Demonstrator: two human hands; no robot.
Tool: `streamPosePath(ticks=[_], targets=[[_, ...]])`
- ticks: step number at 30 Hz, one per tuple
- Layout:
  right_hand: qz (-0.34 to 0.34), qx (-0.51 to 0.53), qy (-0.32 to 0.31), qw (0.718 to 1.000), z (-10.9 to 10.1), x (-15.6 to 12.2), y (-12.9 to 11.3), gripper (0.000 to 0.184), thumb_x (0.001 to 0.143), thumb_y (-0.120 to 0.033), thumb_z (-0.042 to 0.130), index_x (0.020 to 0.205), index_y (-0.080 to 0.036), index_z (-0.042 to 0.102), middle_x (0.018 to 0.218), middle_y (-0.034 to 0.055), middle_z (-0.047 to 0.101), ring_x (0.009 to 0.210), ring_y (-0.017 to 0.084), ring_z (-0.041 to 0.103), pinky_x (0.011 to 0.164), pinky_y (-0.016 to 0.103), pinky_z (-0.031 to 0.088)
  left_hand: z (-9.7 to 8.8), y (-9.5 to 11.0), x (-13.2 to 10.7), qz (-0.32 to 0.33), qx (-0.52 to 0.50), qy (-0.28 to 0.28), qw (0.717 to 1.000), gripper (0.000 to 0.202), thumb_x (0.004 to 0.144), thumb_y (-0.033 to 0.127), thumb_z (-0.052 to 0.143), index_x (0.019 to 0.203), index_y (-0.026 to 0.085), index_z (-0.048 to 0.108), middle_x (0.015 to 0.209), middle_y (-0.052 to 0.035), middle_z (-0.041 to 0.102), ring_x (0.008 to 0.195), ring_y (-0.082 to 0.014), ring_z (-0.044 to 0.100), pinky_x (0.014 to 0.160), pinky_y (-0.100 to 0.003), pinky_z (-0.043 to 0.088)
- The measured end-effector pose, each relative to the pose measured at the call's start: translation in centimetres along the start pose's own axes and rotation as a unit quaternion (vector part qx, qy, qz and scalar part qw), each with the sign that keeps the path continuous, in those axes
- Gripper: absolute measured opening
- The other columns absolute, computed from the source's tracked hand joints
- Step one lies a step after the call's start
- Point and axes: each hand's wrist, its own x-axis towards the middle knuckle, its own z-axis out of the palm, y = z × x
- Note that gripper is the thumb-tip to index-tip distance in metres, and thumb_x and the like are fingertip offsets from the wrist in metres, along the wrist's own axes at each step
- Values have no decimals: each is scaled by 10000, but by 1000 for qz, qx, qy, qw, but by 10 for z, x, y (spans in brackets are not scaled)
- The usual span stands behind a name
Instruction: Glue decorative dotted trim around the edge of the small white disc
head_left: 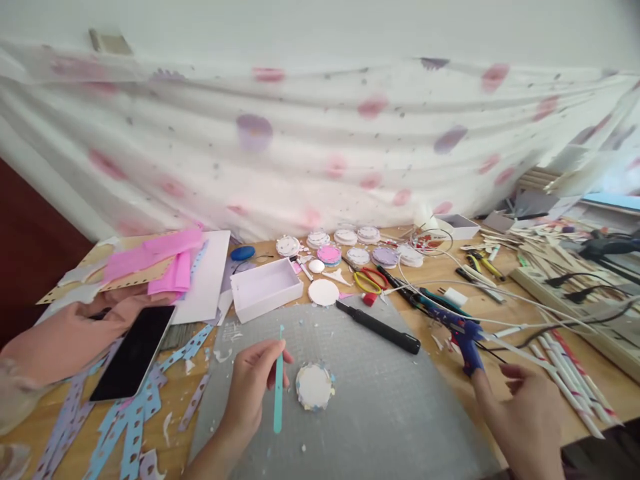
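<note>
My left hand [255, 378] pinches a thin, flat teal strip [279, 395] upright between thumb and fingers, over the grey cutting mat [370, 413]. Just right of it lies a round white disc [315, 385] with a ruffled, pale-patterned edge, flat on the mat. At the right, my right hand [523, 413] has its thumb by the lower end of the handle of a blue glue gun [467, 343]. Its fingers are apart and partly curled, not wrapped round the handle. A clear glue stick [520, 352] seems to extend from the gun's back.
A black pen-like tool [383, 330] lies on the mat's far part. Behind stand a white box [267, 290], several ruffled discs [385, 256] and red-yellow scissors [370, 280]. Left are a phone [134, 353] and paper strips [133, 427]. Cables cross towards a power strip [575, 320].
</note>
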Motion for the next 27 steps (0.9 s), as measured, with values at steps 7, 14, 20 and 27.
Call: streamPosePath(ticks=[7, 14, 20, 27], targets=[[-415, 214, -169, 868, -11, -54, -112, 203, 795, -90, 532, 889, -228, 417, 764, 17, 542, 670, 172, 530, 606, 292, 435, 58, 24, -10, 45, 121, -65, 989, 334, 783, 373, 497, 521, 180, 572, 411, 33, 462, 406, -121, 463, 438, -230, 336], [-600, 194, -143, 763, 13, -32, -187, 134, 782, -95, 440, 857, -205, 433, 651, 9, 535, 568, 182, 453, 559, 298, 324, 70, 32, -3, 130, 264, -37, 955, 398, 741, 316, 507, 419, 192, 308, 429, 46, 317, 485, -112, 337, 499, -253, 237], [-646, 184, -92, 735, 33, -32, -186, 176, 845, -47, 385, 805, -211, 435, 598, -9, 498, 556, 174, 414, 551, 297, 307, 65, 33, 4, 116, 289, -57, 949, 401, 768, 330, 482, 421, 198, 331, 417, 46, 321, 473, -119, 353, 489, -248, 246], [-478, 316, -157, 804, 61, -42, -143, 242, 809, 3, 413, 804, -234, 364, 612, -48, 436, 549, 145, 406, 514, 261, 300, -56, 28, 28, 163, 333, 85, 925, 331, 805, 478, 501, 946, 210, 635, 842, -62, 681, 704, -219, 600, 635, -284, 445]])
